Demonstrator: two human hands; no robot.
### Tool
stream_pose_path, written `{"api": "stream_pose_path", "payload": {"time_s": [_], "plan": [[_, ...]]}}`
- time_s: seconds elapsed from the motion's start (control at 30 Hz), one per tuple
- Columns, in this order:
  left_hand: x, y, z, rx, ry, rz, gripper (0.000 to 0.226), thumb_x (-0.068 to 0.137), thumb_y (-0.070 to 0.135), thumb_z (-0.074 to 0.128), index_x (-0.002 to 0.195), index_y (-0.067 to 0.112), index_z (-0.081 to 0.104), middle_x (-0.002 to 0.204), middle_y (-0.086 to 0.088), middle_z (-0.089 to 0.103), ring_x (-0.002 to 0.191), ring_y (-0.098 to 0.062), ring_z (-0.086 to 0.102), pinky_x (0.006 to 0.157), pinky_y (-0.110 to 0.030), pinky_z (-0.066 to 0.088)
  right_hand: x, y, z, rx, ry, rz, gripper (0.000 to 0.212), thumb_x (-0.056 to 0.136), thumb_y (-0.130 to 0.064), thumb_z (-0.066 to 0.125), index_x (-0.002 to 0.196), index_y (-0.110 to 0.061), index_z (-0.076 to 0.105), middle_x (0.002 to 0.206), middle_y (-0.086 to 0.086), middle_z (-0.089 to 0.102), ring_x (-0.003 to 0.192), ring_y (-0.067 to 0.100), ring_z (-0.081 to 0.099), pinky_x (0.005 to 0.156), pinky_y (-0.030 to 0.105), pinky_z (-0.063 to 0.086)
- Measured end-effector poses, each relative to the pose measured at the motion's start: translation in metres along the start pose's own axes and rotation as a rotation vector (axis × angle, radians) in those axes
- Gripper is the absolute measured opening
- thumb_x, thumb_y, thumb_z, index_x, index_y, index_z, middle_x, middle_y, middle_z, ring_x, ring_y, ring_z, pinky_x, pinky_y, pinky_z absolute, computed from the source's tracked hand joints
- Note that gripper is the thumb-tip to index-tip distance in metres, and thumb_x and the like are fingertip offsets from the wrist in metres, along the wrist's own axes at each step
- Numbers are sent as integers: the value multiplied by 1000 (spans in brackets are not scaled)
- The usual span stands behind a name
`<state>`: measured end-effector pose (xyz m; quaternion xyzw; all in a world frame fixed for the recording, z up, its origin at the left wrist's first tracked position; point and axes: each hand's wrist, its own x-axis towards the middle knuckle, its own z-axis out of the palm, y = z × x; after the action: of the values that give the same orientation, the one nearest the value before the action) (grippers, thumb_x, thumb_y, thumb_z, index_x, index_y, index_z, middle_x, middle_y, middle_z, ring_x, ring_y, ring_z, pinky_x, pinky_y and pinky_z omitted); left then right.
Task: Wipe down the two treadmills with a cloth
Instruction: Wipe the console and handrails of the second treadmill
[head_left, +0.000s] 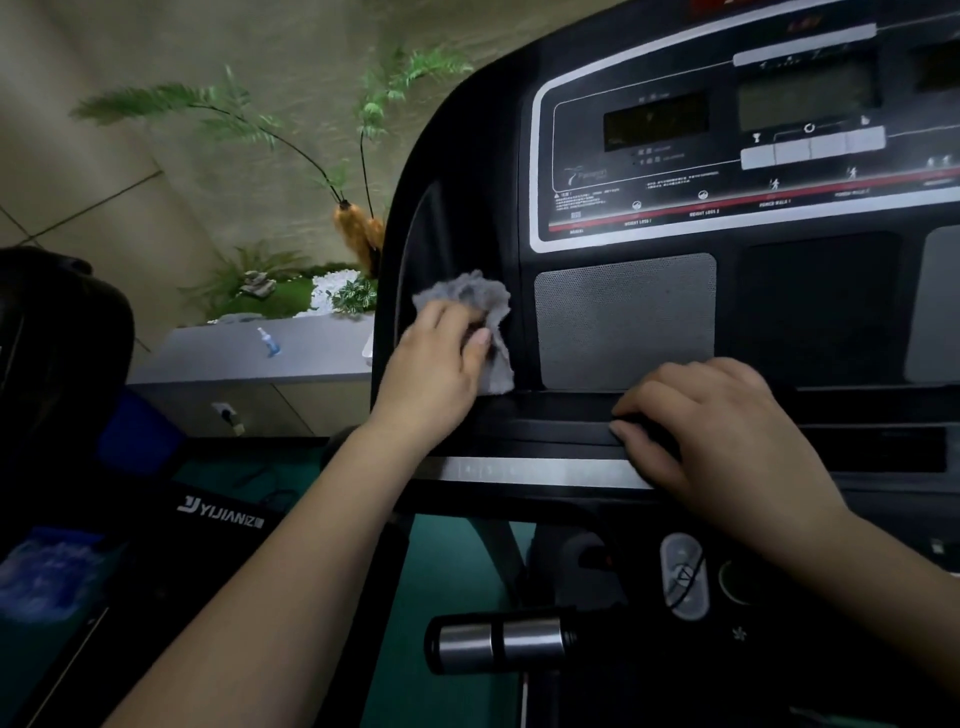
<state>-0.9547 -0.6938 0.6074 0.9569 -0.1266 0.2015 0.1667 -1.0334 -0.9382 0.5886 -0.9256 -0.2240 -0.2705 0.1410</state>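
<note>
A black treadmill console (613, 223) with displays and a grey speaker grille fills the right half of the view. My left hand (434, 364) grips a crumpled grey cloth (478, 299) and presses it on the console's left edge, beside the grille. My right hand (717, 447) rests on the console's lower ledge, fingers curled over its front lip. A second black treadmill (218, 512) with a white logo stands to the left, lower down.
A metal-tipped handlebar (498, 642) juts out below the console. On a grey ledge (208, 358) at the back left stands a small spray bottle (269, 343), with plants (358, 228) behind it. The floor is green.
</note>
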Motion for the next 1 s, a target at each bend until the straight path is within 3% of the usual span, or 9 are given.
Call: {"api": "stream_pose_path", "payload": {"time_s": [0.13,0.27,0.4,0.5,0.57,0.63,0.7,0.83,1.0], "plan": [[-9,3,-10,73,-259,4,36,101,39,34,111,14,58,119,-8,55,111,-30,52,88,-34,38,-1,0,0,-3,-2,3,21,89,-37,49,84,-23,63,79,-7,59,71,19,54,83,31,36],[-5,5,-12,88,-372,-5,34,101,37,36,112,14,59,119,-8,56,114,-30,51,93,-34,39,-2,0,1,3,7,5,21,89,-37,49,84,-22,63,79,-6,60,72,20,54,83,32,37],[-6,6,-13,-15,-371,-26,26,98,30,46,115,16,59,120,-5,58,112,-29,52,91,-37,41,-1,1,1,-1,4,1,18,89,-35,53,84,-22,64,80,-6,61,73,20,55,83,32,37],[-18,12,-19,-93,-326,-26,21,94,20,53,114,20,55,111,-2,60,104,-26,53,80,-33,39,-1,1,1,6,0,8,19,89,-37,50,84,-23,64,80,-7,60,73,20,55,83,32,37],[-28,15,-25,-79,-279,-15,29,91,15,54,118,26,50,114,-3,62,103,-26,54,76,-32,38,-1,0,1,9,-4,2,21,89,-37,49,84,-23,63,80,-8,60,73,19,55,83,31,36],[-37,12,-26,10,-202,-27,44,89,11,52,128,32,47,129,-5,56,111,-29,53,82,-32,39,0,1,1,9,-1,1,21,88,-37,49,84,-23,63,79,-8,59,73,19,55,83,31,35],[-42,7,-23,98,-132,-58,43,93,15,47,132,31,51,129,-7,54,113,-33,52,89,-36,42,0,1,1,8,2,1,19,88,-36,50,83,-23,63,79,-7,60,73,19,55,83,31,36],[-33,16,-12,270,-286,-111,43,101,41,26,131,25,53,133,-8,53,118,-33,50,99,-41,39,0,2,2,-1,-4,1,19,89,-36,51,84,-23,63,79,-6,60,72,20,55,82,32,36],[-5,20,-11,233,-427,-158,34,101,41,32,122,22,51,132,-11,49,117,-37,49,94,-39,39,0,1,1,2,-15,3,19,89,-36,50,84,-23,63,79,-6,60,73,20,56,81,32,36]]}}
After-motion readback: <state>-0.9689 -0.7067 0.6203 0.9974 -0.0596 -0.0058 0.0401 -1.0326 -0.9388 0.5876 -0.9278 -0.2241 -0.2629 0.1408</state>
